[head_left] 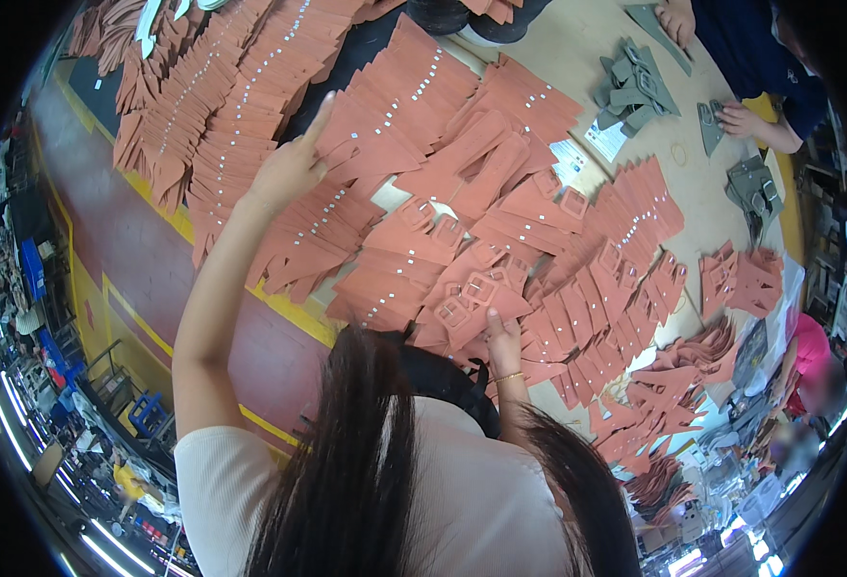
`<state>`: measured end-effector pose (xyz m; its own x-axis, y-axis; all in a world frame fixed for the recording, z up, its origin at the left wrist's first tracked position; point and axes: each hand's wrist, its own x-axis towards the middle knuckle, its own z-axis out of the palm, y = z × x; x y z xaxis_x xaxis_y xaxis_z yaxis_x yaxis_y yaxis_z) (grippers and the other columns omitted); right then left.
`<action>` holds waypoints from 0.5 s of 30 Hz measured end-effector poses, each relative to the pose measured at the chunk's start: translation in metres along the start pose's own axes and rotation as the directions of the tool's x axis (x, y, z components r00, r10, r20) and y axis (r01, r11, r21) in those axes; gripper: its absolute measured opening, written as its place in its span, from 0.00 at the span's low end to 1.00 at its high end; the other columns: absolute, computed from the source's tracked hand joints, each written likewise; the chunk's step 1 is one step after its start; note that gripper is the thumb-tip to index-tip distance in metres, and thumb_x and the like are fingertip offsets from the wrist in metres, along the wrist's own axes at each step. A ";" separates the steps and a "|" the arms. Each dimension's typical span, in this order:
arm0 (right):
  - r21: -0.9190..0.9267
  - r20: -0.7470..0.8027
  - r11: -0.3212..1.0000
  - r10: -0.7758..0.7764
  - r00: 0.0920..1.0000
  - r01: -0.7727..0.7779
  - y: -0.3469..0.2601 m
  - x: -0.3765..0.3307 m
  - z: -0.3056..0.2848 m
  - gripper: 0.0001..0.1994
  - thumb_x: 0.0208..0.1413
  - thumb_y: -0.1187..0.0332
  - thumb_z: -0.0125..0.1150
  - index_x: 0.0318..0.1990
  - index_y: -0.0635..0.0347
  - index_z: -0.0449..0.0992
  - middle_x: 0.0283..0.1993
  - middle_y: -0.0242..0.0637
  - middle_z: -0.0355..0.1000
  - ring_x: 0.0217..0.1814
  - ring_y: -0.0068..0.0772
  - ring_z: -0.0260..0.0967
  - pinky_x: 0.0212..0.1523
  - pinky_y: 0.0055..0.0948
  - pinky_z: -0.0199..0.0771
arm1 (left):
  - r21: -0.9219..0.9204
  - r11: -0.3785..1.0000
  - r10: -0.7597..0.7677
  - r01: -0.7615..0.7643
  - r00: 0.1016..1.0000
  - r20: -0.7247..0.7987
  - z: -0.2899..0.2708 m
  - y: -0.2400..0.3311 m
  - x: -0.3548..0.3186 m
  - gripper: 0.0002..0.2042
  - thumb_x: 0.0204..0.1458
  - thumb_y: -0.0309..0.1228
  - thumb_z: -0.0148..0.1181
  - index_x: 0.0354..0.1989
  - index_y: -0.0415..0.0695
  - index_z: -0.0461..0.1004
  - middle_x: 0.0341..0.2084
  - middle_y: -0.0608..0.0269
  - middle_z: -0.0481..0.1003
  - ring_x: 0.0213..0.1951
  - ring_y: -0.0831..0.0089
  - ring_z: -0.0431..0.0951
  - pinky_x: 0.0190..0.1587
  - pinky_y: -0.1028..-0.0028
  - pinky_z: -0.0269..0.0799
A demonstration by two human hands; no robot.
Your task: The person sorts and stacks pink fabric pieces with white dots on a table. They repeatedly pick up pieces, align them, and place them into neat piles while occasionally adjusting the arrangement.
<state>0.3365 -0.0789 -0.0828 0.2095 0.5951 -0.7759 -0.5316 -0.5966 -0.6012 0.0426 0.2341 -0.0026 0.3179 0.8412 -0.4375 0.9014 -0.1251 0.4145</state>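
Note:
My left hand reaches to the left edge of a fanned row of terracotta cut pieces, forefinger stretched out and thumb apart. Its fingertips are near the row's edge; no piece shows clearly held. Low in front of my body, my right hand grips a terracotta piece with buckle-shaped cutouts. The thumb lies on top, while the other fingers are hidden beneath. More terracotta pieces with buckle-like frames lie just beyond it. Small white labels dot many pieces.
Long overlapping rows of terracotta pieces cover the left side. Grey-green pieces lie at the far right, beside a co-worker's hands. Terracotta bundles crowd the near right. A yellow-edged floor lane runs along the left.

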 end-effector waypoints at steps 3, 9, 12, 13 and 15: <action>-0.077 0.007 0.997 -0.003 1.000 0.004 0.003 0.002 -0.005 0.16 0.63 0.63 0.51 0.53 0.64 0.68 0.41 0.30 0.73 0.33 0.16 0.67 0.30 0.17 0.67 | -0.186 0.982 0.020 -0.042 0.993 -0.120 -0.005 -0.018 -0.035 0.43 0.50 0.27 0.56 0.71 0.58 0.34 0.36 0.47 0.75 0.36 0.53 0.76 0.44 0.60 0.71; -0.074 -0.022 0.997 0.006 1.000 -0.008 0.012 0.007 -0.012 0.16 0.63 0.63 0.52 0.53 0.62 0.69 0.38 0.26 0.72 0.27 0.12 0.60 0.26 0.14 0.60 | -0.196 0.979 -0.020 -0.054 0.934 -0.357 0.003 -0.046 -0.093 0.40 0.47 0.23 0.59 0.69 0.55 0.48 0.48 0.50 0.70 0.45 0.57 0.73 0.47 0.62 0.69; -0.081 -0.040 0.996 -0.030 0.999 0.027 0.014 0.010 -0.014 0.15 0.63 0.64 0.52 0.53 0.60 0.68 0.38 0.29 0.72 0.30 0.19 0.66 0.29 0.20 0.68 | -0.054 0.997 0.025 -0.046 0.941 -0.337 0.005 -0.057 -0.116 0.37 0.43 0.22 0.61 0.66 0.53 0.56 0.49 0.52 0.69 0.44 0.59 0.73 0.48 0.62 0.68; -0.084 -0.042 0.995 -0.049 0.998 0.045 0.014 0.010 -0.013 0.15 0.63 0.64 0.52 0.53 0.59 0.68 0.38 0.30 0.72 0.31 0.22 0.69 0.31 0.23 0.71 | 0.000 0.997 0.069 -0.074 0.927 -0.370 0.007 -0.060 -0.121 0.36 0.42 0.22 0.61 0.65 0.53 0.58 0.49 0.53 0.69 0.45 0.59 0.73 0.49 0.62 0.67; -0.097 -0.042 0.995 -0.019 0.999 0.015 0.011 0.009 -0.014 0.14 0.62 0.64 0.53 0.52 0.59 0.68 0.36 0.29 0.72 0.28 0.20 0.67 0.28 0.21 0.69 | 0.105 0.988 0.147 -0.113 0.898 -0.414 0.016 -0.063 -0.131 0.34 0.41 0.23 0.61 0.62 0.52 0.61 0.50 0.54 0.68 0.46 0.59 0.71 0.51 0.61 0.66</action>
<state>0.3441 -0.0876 -0.0986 0.2536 0.5836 -0.7714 -0.4463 -0.6369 -0.6286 -0.0517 0.1234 0.0160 0.2964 0.9551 -0.0014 0.8855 -0.2742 0.3752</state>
